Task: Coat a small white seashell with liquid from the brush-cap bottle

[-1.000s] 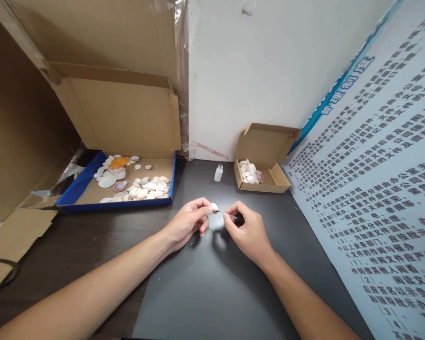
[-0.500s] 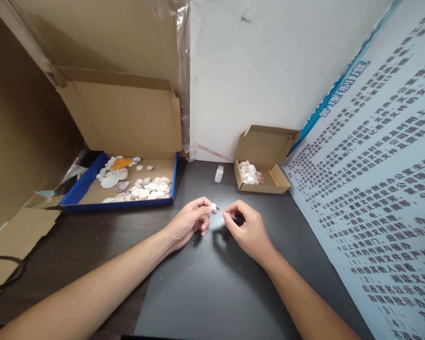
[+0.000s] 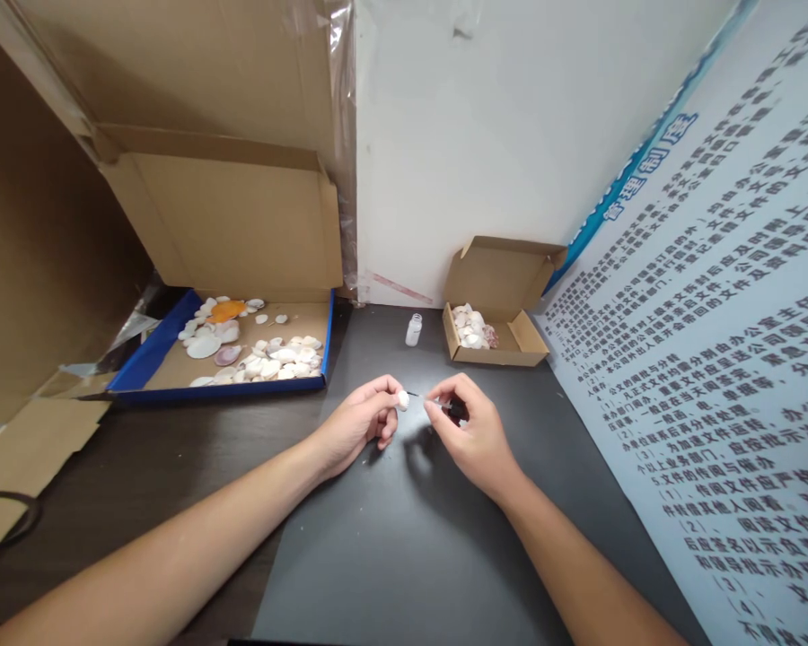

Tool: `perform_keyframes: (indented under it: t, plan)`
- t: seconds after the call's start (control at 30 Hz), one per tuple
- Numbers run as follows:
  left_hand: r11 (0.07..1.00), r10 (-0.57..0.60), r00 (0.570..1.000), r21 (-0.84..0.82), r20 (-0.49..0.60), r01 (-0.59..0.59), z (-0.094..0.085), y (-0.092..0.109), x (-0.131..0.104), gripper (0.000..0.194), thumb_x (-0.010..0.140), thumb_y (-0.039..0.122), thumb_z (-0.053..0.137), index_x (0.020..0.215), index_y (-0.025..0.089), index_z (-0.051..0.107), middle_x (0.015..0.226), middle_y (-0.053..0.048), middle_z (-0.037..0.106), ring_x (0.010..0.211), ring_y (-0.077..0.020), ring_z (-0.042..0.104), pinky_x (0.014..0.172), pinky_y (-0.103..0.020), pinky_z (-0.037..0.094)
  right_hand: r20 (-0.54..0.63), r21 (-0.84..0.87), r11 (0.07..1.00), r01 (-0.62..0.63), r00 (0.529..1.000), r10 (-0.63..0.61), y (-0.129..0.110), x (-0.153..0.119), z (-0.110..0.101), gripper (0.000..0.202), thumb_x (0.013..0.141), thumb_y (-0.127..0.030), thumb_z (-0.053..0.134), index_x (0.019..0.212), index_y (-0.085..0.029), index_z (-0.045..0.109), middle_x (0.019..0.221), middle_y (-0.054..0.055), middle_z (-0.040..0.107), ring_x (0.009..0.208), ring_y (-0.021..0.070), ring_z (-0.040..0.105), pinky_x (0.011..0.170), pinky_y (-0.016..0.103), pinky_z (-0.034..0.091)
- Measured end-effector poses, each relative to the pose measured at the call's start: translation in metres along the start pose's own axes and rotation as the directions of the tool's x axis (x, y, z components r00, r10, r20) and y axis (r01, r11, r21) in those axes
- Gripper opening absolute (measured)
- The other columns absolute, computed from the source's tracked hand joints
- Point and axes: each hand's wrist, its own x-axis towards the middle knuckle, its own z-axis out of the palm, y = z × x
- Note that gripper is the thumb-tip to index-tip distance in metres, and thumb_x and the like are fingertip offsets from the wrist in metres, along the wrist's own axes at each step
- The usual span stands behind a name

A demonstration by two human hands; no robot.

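Observation:
Between the thumb and fingers of my left hand (image 3: 367, 417) is a small white seashell (image 3: 403, 400). My right hand (image 3: 468, 426) is closed around a small brush applicator (image 3: 456, 410) with a black cap and a thin stem. The dark tip of the brush points left, close to the shell; I cannot tell whether they touch. Beyond my hands stands a small clear glass bottle (image 3: 413, 330), uncapped, with whitish contents.
At the left lies an open blue-edged cardboard box (image 3: 222, 388) holding several shells and an orange piece (image 3: 227, 311). Back right is a smaller open carton (image 3: 502, 357) with white shells (image 3: 469, 327). A printed board (image 3: 727, 359) rises along the right side of the dark table (image 3: 377, 574).
The shell has turned in my left fingers and shows more of its white side. My right fingers have shifted a little, so more of the applicator's stem shows. The camera moved slightly.

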Motion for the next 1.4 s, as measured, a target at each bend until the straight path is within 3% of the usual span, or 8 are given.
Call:
perform_keyframes:
  t: [0.23,0.4,0.5,0.83,0.93,1.1,1.2,1.4]
  plan:
    - [1.000,0.004,1.000,0.024,-0.027,-0.004,0.0018,-0.0005,0.0004,0.013,0.078,0.028,0.057,0.078,0.020,0.048,0.048,0.007,0.041,0.042,-0.0073,0.032,0.041,-0.017,0.029,-0.010,-0.075,0.997,-0.019,1.000,0.018,-0.0015,0.0005,-0.0008,0.007,0.084,-0.020,0.056,0.078,-0.019,0.060,0.074,0.000,0.053,0.063,0.0134,0.050,0.056,0.023,0.039]
    - [1.000,0.013,0.999,0.023,-0.042,-0.012,0.0015,-0.0011,0.0011,0.013,0.077,0.028,0.058,0.078,0.020,0.048,0.052,0.008,0.037,0.043,-0.0064,0.031,0.041,-0.017,0.029,0.075,-0.040,0.999,0.000,0.997,0.003,-0.0024,-0.0003,0.0019,0.012,0.086,-0.022,0.055,0.075,-0.019,0.059,0.069,0.000,0.056,0.062,0.0136,0.052,0.057,0.024,0.039]
    - [1.000,0.011,0.999,0.024,-0.046,-0.010,0.0007,-0.0016,0.0013,0.012,0.077,0.028,0.057,0.077,0.020,0.048,0.052,0.008,0.036,0.043,-0.0059,0.030,0.041,-0.017,0.028,0.027,-0.099,0.994,-0.048,0.998,0.051,-0.0010,-0.0002,0.0032,0.014,0.085,-0.021,0.055,0.071,-0.019,0.058,0.066,-0.001,0.057,0.060,0.0137,0.052,0.056,0.024,0.038]
    - [0.999,-0.015,0.999,0.035,-0.034,0.017,0.0020,0.0002,-0.0003,0.016,0.076,0.030,0.060,0.077,0.019,0.048,0.050,0.008,0.033,0.044,-0.0060,0.028,0.042,-0.017,0.028,-0.019,-0.030,0.999,-0.040,0.999,0.039,-0.0022,0.0009,0.0008,0.009,0.085,-0.021,0.056,0.077,-0.019,0.059,0.074,0.001,0.059,0.066,0.0145,0.054,0.058,0.025,0.040]
    - [0.999,-0.027,0.999,0.031,-0.031,0.028,0.0016,0.0001,-0.0005,0.016,0.076,0.029,0.059,0.077,0.019,0.047,0.050,0.008,0.034,0.044,-0.0062,0.029,0.042,-0.017,0.027,0.021,0.028,0.999,-0.031,0.999,0.031,-0.0018,0.0006,0.0010,0.006,0.085,-0.021,0.056,0.080,-0.019,0.059,0.076,0.001,0.059,0.066,0.0142,0.054,0.058,0.024,0.040]
    - [0.999,-0.035,0.999,0.001,-0.011,0.035,-0.0002,-0.0010,0.0004,0.015,0.077,0.028,0.058,0.076,0.019,0.046,0.053,0.007,0.036,0.045,-0.0062,0.031,0.042,-0.018,0.027,0.062,-0.074,0.997,-0.028,0.998,0.032,-0.0002,-0.0003,0.0022,0.007,0.084,-0.017,0.056,0.078,-0.019,0.060,0.076,0.001,0.058,0.068,0.0144,0.054,0.061,0.024,0.040]
    - [0.999,-0.038,0.999,-0.002,-0.001,0.038,-0.0009,-0.0014,0.0004,0.013,0.077,0.026,0.056,0.078,0.019,0.046,0.054,0.007,0.036,0.046,-0.0065,0.032,0.043,-0.018,0.027,0.085,-0.022,1.000,0.013,0.996,-0.011,-0.0012,-0.0004,0.0024,0.008,0.086,-0.019,0.055,0.081,-0.019,0.061,0.076,0.001,0.058,0.069,0.0147,0.054,0.061,0.024,0.039]
    - [0.999,-0.031,0.999,0.020,0.008,0.031,-0.0019,-0.0025,-0.0001,0.013,0.078,0.026,0.056,0.077,0.019,0.046,0.053,0.007,0.035,0.047,-0.0072,0.032,0.043,-0.017,0.027,0.060,-0.052,0.998,-0.020,0.998,0.023,-0.0008,-0.0001,0.0023,0.010,0.086,-0.020,0.056,0.078,-0.018,0.062,0.072,0.001,0.057,0.067,0.0144,0.053,0.061,0.024,0.038]
